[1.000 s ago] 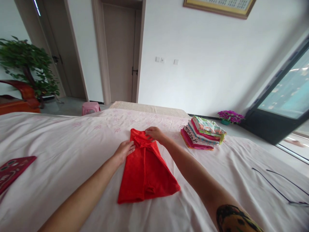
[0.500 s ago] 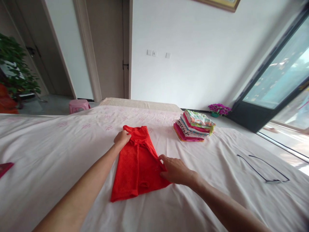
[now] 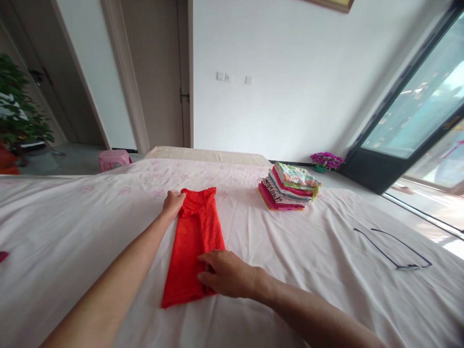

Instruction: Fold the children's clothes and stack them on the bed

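Note:
A red sleeveless top (image 3: 191, 237) with a ruffled neck lies on the bedsheet in front of me, narrowed by its folded-in right side. At its upper left corner my left hand (image 3: 174, 203) pinches the neck edge. My right hand (image 3: 230, 273) is over the lower right part, its thumb and fingers closed on the folded-over cloth. The palm and wrist hide some of the hem. To the right stands a stack of folded clothes (image 3: 289, 187), apart from both hands.
The pale sheet (image 3: 290, 251) is wrinkled. A pair of dark-framed glasses (image 3: 413, 266) lies on it at the right, and a dark pink thing (image 3: 3, 256) shows at the left edge. Beyond the bed are a pink stool (image 3: 115, 159) and purple flowers (image 3: 327, 160).
My right hand has moved left, bringing the right side of the red top inward over its middle. The top now looks narrower. My left hand stays at the neck corner.

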